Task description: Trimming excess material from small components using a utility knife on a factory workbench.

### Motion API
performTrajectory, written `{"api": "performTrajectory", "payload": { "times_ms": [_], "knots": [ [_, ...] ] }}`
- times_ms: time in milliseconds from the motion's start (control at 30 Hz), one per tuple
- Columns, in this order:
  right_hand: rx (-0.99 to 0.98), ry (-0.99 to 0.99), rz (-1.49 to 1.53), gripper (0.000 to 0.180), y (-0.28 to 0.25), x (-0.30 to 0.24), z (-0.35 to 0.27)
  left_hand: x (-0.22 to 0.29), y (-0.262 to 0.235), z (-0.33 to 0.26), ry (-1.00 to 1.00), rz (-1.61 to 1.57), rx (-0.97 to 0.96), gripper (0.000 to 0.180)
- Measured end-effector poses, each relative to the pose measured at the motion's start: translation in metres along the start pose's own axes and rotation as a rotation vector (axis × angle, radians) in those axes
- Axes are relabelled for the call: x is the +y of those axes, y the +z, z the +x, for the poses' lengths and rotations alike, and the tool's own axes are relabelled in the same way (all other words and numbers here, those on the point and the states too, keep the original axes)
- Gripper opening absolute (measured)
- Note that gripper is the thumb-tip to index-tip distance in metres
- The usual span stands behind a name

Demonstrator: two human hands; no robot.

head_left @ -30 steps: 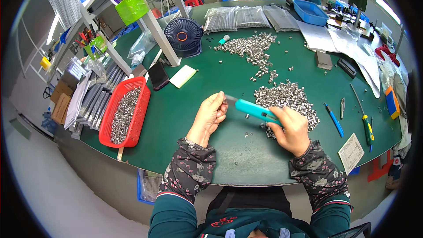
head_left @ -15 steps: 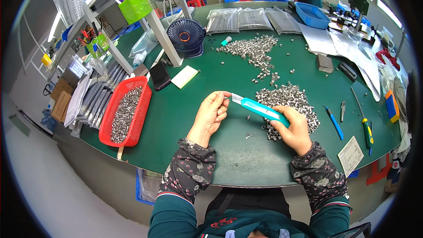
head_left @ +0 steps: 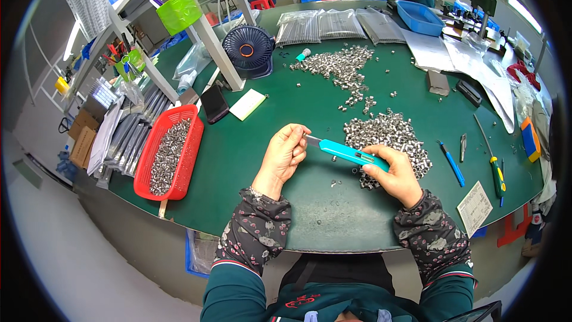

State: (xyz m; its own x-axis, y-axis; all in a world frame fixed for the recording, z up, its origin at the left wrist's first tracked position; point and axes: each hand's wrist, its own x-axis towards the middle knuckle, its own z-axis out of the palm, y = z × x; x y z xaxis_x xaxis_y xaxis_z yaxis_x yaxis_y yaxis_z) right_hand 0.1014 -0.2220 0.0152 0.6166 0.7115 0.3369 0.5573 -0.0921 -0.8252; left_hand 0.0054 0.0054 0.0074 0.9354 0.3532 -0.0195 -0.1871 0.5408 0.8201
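My right hand (head_left: 394, 174) is closed around the turquoise handle of a utility knife (head_left: 345, 151). Its blade points left and meets the fingertips of my left hand (head_left: 282, 156). Those fingers pinch a small metal ring, mostly hidden by the thumb and the blade tip. Just beyond the knife, partly behind my right hand, lies a pile of short shiny metal rings (head_left: 387, 133). A second, looser heap of rings (head_left: 339, 65) spreads farther back on the green table (head_left: 268, 137).
A red basket (head_left: 195, 143) with more rings stands at left, near a black phone (head_left: 214, 104), a notepad (head_left: 249, 104) and a fan (head_left: 248, 50). To the right lie a blue pen-like tool (head_left: 451, 164), a screwdriver (head_left: 497, 177) and a paper slip (head_left: 474, 209). Bagged rods (head_left: 338, 25) lie behind.
The knife has rolled in my right hand, so its slider side now shows. Its blade has come closer against my left fingertips. My left hand stays nearly in place.
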Motion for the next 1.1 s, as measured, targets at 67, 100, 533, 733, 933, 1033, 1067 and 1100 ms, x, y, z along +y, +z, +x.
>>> {"api": "performTrajectory", "payload": {
  "times_ms": [67, 100, 533, 733, 933, 1033, 1067, 1100],
  "knots": [
    [-0.056, 0.024, 0.017, 0.030, -0.001, 0.002, 0.000, -0.002, -0.003, 0.000, 0.029, 0.110, -0.022, 0.019],
    [-0.055, 0.027, 0.017, 0.030, -0.001, 0.002, 0.000, -0.002, -0.002, 0.000, 0.025, 0.109, -0.022, 0.019],
    [0.411, -0.239, -0.130, 0.029, -0.006, -0.002, 0.004, -0.001, 0.010, -0.001, -0.123, -0.078, 0.012, 0.014],
    [0.376, -0.211, -0.093, 0.028, -0.003, -0.005, 0.003, -0.022, 0.023, -0.003, 0.102, 1.016, -0.020, 0.016],
    [0.362, -0.239, -0.116, 0.027, -0.005, -0.006, 0.004, -0.031, 0.028, -0.002, 0.385, 1.556, -0.150, 0.020],
    [0.340, -0.226, -0.089, 0.028, -0.003, -0.007, 0.005, -0.028, 0.025, -0.001, 0.417, 1.548, -0.103, 0.014],
    [0.330, -0.220, -0.114, 0.028, -0.003, -0.007, 0.003, -0.025, 0.023, 0.000, 0.264, 1.214, -0.018, 0.013],
    [0.325, -0.216, -0.141, 0.028, -0.003, -0.006, 0.003, -0.020, 0.021, 0.001, 0.123, 0.876, 0.053, 0.014]
  ]
}}
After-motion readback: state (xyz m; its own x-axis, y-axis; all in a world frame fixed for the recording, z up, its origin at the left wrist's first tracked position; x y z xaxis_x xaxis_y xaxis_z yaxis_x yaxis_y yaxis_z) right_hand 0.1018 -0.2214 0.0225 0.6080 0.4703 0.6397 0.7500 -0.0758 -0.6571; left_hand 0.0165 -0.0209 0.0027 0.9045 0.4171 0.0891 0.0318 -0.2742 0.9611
